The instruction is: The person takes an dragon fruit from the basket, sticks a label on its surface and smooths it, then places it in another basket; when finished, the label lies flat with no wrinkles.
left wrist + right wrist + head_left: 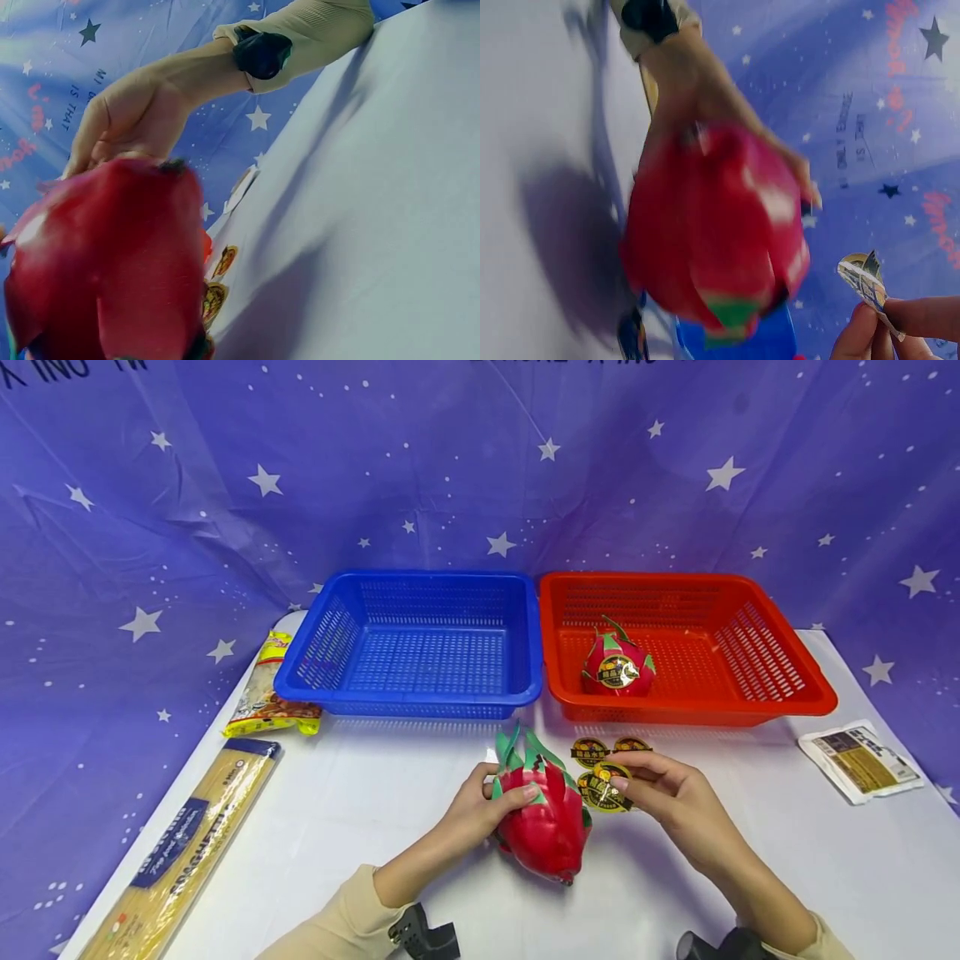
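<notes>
My left hand (480, 806) grips a red dragon fruit (546, 822) with green leaf tips, holding it tilted over the white table. In the left wrist view the dragon fruit (112, 262) fills the lower left. Just right of it, my right hand (678, 802) pinches a round black-and-gold sticker (603, 787) between thumb and fingers. The right wrist view shows this sticker (864, 281) bent, seen nearly edge-on. Similar stickers (589, 752) lie on the table behind it. A second dragon fruit (618, 668), bearing such a sticker, sits in the red basket (693, 710).
A blue basket (408, 699) stands left of the red one, their rims nearly touching. At the left lie a yellow snack bag (272, 693) and a long spaghetti pack (183, 852). A white-and-brown packet (858, 760) lies at the right. A starry purple cloth (450, 468) hangs behind.
</notes>
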Available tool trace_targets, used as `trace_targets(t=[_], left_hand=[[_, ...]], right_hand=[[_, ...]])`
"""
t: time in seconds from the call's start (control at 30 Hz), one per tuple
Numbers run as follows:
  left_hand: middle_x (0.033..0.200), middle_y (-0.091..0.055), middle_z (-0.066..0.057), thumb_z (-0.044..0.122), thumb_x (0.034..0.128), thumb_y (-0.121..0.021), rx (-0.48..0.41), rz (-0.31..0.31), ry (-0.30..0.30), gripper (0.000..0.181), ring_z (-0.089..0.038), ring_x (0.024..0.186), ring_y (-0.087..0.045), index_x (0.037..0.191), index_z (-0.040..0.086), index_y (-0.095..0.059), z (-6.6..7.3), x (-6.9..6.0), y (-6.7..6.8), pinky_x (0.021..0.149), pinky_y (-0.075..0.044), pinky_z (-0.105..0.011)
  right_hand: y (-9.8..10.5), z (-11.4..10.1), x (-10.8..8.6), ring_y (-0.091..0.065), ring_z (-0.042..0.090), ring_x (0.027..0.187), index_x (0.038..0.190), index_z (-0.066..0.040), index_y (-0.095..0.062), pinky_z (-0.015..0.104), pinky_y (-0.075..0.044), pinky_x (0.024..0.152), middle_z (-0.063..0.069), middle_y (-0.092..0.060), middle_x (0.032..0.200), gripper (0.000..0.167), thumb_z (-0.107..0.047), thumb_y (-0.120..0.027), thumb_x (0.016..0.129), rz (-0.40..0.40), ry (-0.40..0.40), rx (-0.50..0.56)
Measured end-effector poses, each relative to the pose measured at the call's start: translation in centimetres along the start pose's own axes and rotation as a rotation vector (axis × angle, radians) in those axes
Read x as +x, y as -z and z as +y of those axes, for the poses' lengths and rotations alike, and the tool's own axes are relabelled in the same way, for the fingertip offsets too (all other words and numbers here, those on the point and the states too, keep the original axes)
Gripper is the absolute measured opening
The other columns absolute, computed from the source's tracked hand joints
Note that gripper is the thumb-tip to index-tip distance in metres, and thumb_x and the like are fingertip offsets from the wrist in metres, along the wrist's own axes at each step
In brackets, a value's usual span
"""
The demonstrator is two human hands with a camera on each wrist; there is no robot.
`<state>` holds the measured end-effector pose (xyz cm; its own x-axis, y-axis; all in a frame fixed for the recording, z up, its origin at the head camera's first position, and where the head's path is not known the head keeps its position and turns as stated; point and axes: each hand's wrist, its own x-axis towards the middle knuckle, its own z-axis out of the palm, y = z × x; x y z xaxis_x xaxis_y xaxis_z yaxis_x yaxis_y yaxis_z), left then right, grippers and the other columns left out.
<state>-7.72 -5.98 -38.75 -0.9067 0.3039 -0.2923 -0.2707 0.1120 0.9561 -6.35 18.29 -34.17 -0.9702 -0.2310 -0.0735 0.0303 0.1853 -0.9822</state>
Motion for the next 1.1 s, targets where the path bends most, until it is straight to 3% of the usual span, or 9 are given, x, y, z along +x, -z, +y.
trace_targets(t=[0.17,0.33,0.73,1.1], left_hand=[[0.102,-0.065,-0.016,0.046,0.0781,-0.062,-0.077,0.070,0.005,0.067,-0.013,0.073,-0.065,0.121,0.002,-0.035,-0.2,0.5,-0.1,0.061,-0.053,-0.028],[0.101,-0.065,-0.016,0.046,0.0784,-0.061,-0.082,0.116,0.019,0.067,-0.010,0.071,-0.062,0.122,0.001,-0.037,-0.4,0.8,0.0,0.060,-0.049,-0.024],[0.101,-0.066,-0.015,0.043,0.0780,-0.063,-0.106,0.099,0.014,0.067,-0.010,0.070,-0.063,0.124,0.001,-0.037,-0.8,0.8,0.0,0.061,-0.050,-0.024],[0.103,-0.066,-0.013,0.041,0.0771,-0.065,-0.121,0.065,-0.013,0.066,-0.013,0.075,-0.066,0.124,0.004,-0.036,-1.2,0.6,-0.1,0.068,-0.052,-0.026]], right_hand=[[-1.0,-0.2,-0.3,-0.062,0.006,0.091,0.115,-0.001,-0.057,0.021,-0.050,0.078,-0.008,-0.064,0.103,0.032,-0.015,-0.060,0.086,-0.060,0.008,-0.023],[-1.8,-0.3,-0.1,-0.063,0.008,0.093,0.112,-0.003,-0.060,0.021,-0.050,0.078,-0.008,-0.063,0.106,0.031,-0.016,-0.062,0.085,-0.066,0.030,-0.056],[-3.0,0.4,0.4,-0.064,0.008,0.087,0.109,-0.003,-0.061,0.023,-0.052,0.072,-0.003,-0.065,0.101,0.032,-0.017,-0.067,0.081,-0.114,0.018,-0.049],[-4.2,1.2,0.1,-0.058,0.005,0.069,0.102,-0.009,-0.064,0.020,-0.049,0.061,0.003,-0.064,0.095,0.028,-0.018,-0.071,0.077,-0.040,0.075,-0.134]])
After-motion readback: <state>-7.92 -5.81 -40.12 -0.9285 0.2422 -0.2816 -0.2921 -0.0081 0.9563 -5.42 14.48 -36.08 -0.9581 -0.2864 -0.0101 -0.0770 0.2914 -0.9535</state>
